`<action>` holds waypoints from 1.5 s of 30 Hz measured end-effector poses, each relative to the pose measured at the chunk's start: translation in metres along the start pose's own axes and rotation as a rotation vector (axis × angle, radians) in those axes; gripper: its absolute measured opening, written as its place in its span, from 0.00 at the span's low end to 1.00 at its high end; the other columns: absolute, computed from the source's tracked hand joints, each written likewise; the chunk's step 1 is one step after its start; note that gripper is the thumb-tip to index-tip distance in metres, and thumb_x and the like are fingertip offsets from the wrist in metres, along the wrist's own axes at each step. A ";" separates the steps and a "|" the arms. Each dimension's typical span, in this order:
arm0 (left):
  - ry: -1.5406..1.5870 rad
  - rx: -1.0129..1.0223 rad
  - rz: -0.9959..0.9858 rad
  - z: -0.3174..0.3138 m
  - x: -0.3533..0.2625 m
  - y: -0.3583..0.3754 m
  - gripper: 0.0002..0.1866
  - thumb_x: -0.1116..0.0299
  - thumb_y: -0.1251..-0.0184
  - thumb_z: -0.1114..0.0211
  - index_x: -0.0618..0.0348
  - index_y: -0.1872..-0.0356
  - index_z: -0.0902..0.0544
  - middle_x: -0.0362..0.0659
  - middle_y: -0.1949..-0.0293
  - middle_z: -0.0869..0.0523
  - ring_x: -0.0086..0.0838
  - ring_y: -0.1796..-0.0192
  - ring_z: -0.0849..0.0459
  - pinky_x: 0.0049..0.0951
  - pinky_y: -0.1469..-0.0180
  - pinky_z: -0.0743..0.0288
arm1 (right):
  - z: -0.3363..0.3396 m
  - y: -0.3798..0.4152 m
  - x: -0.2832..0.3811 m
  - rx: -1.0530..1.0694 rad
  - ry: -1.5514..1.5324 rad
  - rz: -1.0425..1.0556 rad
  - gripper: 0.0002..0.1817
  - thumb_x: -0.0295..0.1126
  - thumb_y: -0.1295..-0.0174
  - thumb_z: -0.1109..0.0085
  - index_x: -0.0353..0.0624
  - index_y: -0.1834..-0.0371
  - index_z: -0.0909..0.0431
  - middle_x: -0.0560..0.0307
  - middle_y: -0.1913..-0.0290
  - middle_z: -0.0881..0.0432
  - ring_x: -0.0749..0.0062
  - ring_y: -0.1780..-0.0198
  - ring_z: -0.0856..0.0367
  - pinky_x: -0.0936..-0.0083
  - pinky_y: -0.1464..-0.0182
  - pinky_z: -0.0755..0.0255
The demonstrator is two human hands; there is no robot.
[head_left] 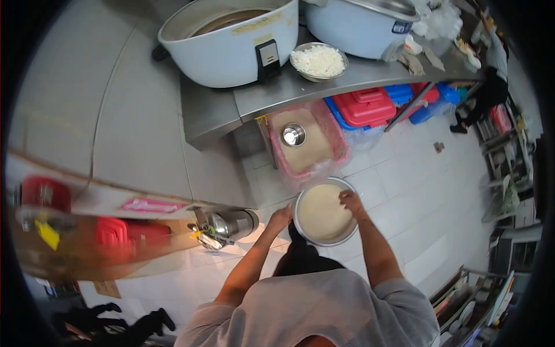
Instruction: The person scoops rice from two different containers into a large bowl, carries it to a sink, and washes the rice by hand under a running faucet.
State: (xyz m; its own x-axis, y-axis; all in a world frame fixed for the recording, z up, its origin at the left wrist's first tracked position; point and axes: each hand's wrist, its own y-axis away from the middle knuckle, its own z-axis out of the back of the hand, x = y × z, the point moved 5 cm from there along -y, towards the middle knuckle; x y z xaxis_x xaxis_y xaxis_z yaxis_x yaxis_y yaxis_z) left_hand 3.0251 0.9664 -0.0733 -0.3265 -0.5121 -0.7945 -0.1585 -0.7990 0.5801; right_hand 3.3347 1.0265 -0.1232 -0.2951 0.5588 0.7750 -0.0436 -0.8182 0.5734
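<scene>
A round metal pan (326, 238) of pale uncooked rice (321, 211) is in front of my body, above the floor tiles. My left hand (281, 218) is closed at its left rim. Across the right rim lies my right hand (350, 201), its bent fingers inside the pan, close over the rice. Just beyond the pan stands a pink bin (341, 148) lined with clear plastic, holding more pale grain. A small steel cup (293, 135) rests on that grain.
Above the bin runs a steel counter (260, 98) with a large rice cooker (228, 61), another cooker (352, 29) and a bowl of white rice (318, 61). Red-lidded bins (364, 107) stand underneath. A steel container (231, 224) is at left. A person (491, 87) stands far right.
</scene>
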 end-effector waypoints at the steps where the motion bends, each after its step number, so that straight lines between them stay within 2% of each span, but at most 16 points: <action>1: 0.113 0.051 0.045 0.007 -0.017 -0.017 0.29 0.46 0.30 0.58 0.62 0.71 0.20 0.39 0.82 0.24 0.22 0.81 0.28 0.22 0.75 0.32 | 0.004 -0.012 0.006 -0.054 0.000 0.014 0.15 0.34 0.44 0.43 0.43 0.55 0.24 0.61 0.68 0.21 0.76 0.70 0.22 0.79 0.73 0.31; 3: 0.282 0.126 0.034 0.021 -0.056 -0.065 0.27 0.46 0.30 0.56 0.61 0.71 0.20 0.38 0.81 0.24 0.21 0.80 0.28 0.20 0.75 0.34 | 0.023 -0.035 0.022 -0.137 0.034 0.018 0.16 0.34 0.44 0.44 0.40 0.53 0.25 0.60 0.66 0.21 0.76 0.68 0.22 0.78 0.70 0.29; 5: 0.412 0.169 -0.039 0.027 -0.075 -0.105 0.25 0.46 0.32 0.52 0.60 0.69 0.20 0.37 0.79 0.25 0.19 0.78 0.28 0.18 0.76 0.36 | 0.042 -0.040 0.043 -0.164 -0.145 -0.022 0.17 0.34 0.44 0.44 0.40 0.53 0.25 0.60 0.65 0.21 0.75 0.66 0.22 0.76 0.67 0.29; 8: 0.843 0.382 0.015 0.018 -0.093 -0.164 0.20 0.51 0.34 0.47 0.60 0.64 0.21 0.39 0.74 0.22 0.25 0.73 0.24 0.26 0.73 0.30 | 0.074 -0.063 0.053 -0.242 -0.353 -0.032 0.13 0.32 0.44 0.45 0.43 0.56 0.24 0.61 0.66 0.20 0.73 0.65 0.21 0.74 0.66 0.29; 10: -0.336 -0.004 -0.948 0.005 -0.111 -0.161 0.17 0.55 0.35 0.44 0.60 0.61 0.22 0.41 0.71 0.21 0.33 0.70 0.22 0.33 0.68 0.28 | 0.100 -0.076 0.055 -0.275 -0.474 -0.065 0.13 0.31 0.45 0.46 0.44 0.56 0.24 0.61 0.64 0.20 0.72 0.63 0.21 0.72 0.65 0.28; 12: -0.874 -0.148 -1.046 -0.026 -0.103 -0.166 0.15 0.58 0.37 0.43 0.59 0.58 0.23 0.45 0.69 0.20 0.41 0.66 0.21 0.39 0.62 0.27 | 0.130 -0.097 0.061 -0.299 -0.487 -0.079 0.13 0.30 0.45 0.46 0.45 0.56 0.24 0.60 0.62 0.21 0.70 0.62 0.21 0.70 0.62 0.27; 14: -0.668 -0.001 -0.422 -0.033 -0.107 -0.185 0.15 0.60 0.38 0.43 0.59 0.56 0.24 0.49 0.66 0.20 0.48 0.61 0.22 0.44 0.56 0.28 | 0.169 -0.138 0.057 -0.340 -0.522 -0.075 0.16 0.31 0.45 0.45 0.44 0.52 0.26 0.59 0.59 0.21 0.68 0.60 0.22 0.67 0.61 0.27; 17: -0.655 -0.054 -0.429 -0.051 -0.076 -0.210 0.19 0.60 0.36 0.47 0.60 0.48 0.27 0.55 0.60 0.22 0.50 0.55 0.22 0.42 0.51 0.28 | 0.228 -0.197 0.068 -0.371 -0.557 0.031 0.22 0.37 0.43 0.46 0.44 0.46 0.30 0.56 0.51 0.25 0.62 0.50 0.26 0.61 0.52 0.29; 20: -0.675 -0.097 -0.204 -0.074 -0.030 -0.207 0.16 0.60 0.36 0.47 0.63 0.57 0.23 0.59 0.61 0.21 0.50 0.56 0.22 0.45 0.53 0.28 | 0.285 -0.261 0.084 -0.425 -0.628 -0.003 0.26 0.46 0.43 0.42 0.44 0.44 0.31 0.54 0.49 0.30 0.62 0.46 0.31 0.60 0.49 0.32; 24: -0.676 0.076 -0.046 -0.127 -0.005 -0.169 0.16 0.58 0.37 0.45 0.63 0.64 0.22 0.58 0.63 0.21 0.49 0.59 0.21 0.45 0.57 0.28 | 0.328 -0.336 0.092 -0.405 -0.808 -0.013 0.30 0.52 0.44 0.42 0.52 0.41 0.34 0.53 0.44 0.33 0.63 0.44 0.33 0.55 0.44 0.39; 26: -0.682 0.163 0.066 -0.160 -0.004 -0.154 0.17 0.57 0.38 0.44 0.63 0.64 0.22 0.57 0.64 0.21 0.50 0.60 0.21 0.46 0.58 0.27 | 0.332 -0.341 0.116 -0.196 -0.882 0.083 0.31 0.56 0.44 0.44 0.55 0.41 0.35 0.57 0.44 0.30 0.62 0.44 0.32 0.53 0.44 0.41; 28: -0.567 0.067 -0.031 -0.187 -0.020 -0.139 0.20 0.52 0.39 0.43 0.63 0.65 0.20 0.53 0.70 0.20 0.48 0.63 0.20 0.44 0.59 0.26 | 0.334 -0.348 0.118 -0.356 -1.220 -0.079 0.30 0.59 0.44 0.45 0.52 0.44 0.32 0.59 0.48 0.25 0.63 0.44 0.29 0.52 0.44 0.37; 31: -0.450 -0.049 -0.125 -0.213 -0.068 -0.127 0.23 0.50 0.34 0.49 0.64 0.65 0.18 0.51 0.74 0.18 0.44 0.65 0.19 0.40 0.57 0.26 | 0.328 -0.341 0.136 -0.079 -1.379 0.025 0.31 0.60 0.44 0.47 0.50 0.45 0.30 0.59 0.48 0.23 0.62 0.44 0.27 0.50 0.44 0.34; 34: -0.168 -0.228 0.159 -0.203 -0.106 -0.151 0.21 0.55 0.31 0.51 0.65 0.65 0.20 0.52 0.72 0.18 0.45 0.64 0.19 0.40 0.57 0.27 | 0.305 -0.341 0.158 0.078 -1.195 0.221 0.32 0.61 0.44 0.48 0.51 0.44 0.30 0.57 0.43 0.25 0.60 0.42 0.27 0.51 0.42 0.33; 40: -0.218 -0.665 -0.389 -0.146 -0.232 -0.187 0.14 0.64 0.33 0.50 0.67 0.65 0.23 0.59 0.66 0.21 0.53 0.61 0.22 0.45 0.58 0.30 | 0.231 -0.286 0.190 0.052 -1.258 0.235 0.34 0.58 0.44 0.44 0.51 0.39 0.34 0.57 0.40 0.29 0.60 0.39 0.32 0.52 0.39 0.36; 45: -0.450 -0.875 -0.600 -0.113 -0.290 -0.175 0.13 0.66 0.36 0.45 0.66 0.56 0.25 0.56 0.60 0.24 0.51 0.56 0.26 0.44 0.54 0.31 | 0.150 -0.198 0.176 0.088 -1.352 0.242 0.30 0.52 0.39 0.46 0.49 0.38 0.36 0.55 0.40 0.30 0.59 0.39 0.32 0.52 0.39 0.36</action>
State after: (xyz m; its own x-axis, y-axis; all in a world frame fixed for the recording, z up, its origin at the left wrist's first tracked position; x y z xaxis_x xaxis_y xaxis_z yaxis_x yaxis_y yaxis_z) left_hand 3.2531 1.2187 0.0354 -0.7478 0.0428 -0.6625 0.2423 -0.9115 -0.3323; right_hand 3.4348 1.3070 -0.0599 0.8652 0.1419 0.4810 -0.0497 -0.9302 0.3637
